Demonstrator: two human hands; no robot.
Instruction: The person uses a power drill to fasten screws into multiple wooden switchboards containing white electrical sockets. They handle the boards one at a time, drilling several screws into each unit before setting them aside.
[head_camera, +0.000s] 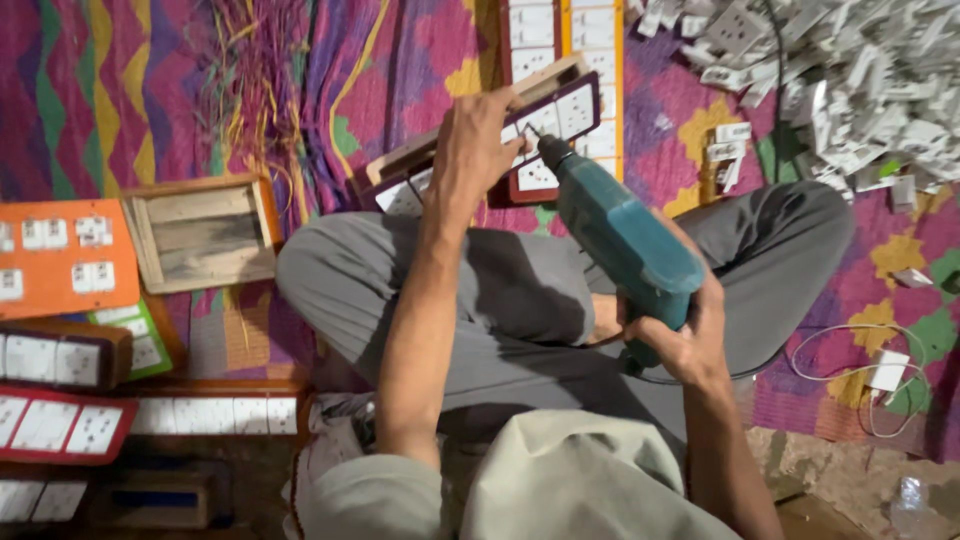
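I sit cross-legged in grey trousers on a patterned cloth. My left hand (480, 150) grips the near edge of a wooden switch board box (560, 105) with a dark red front plate and white sockets, propped on my knee. My right hand (680, 335) holds the handle of a teal power drill (620, 235). The drill's tip touches the front plate just right of my left hand.
An empty wooden box (200, 232) lies at the left. Finished switch boards, orange (65, 255) and dark red (60, 425), are stacked along the left edge. A heap of white sockets (850, 80) fills the top right. A white charger and cable (885, 370) lie at the right.
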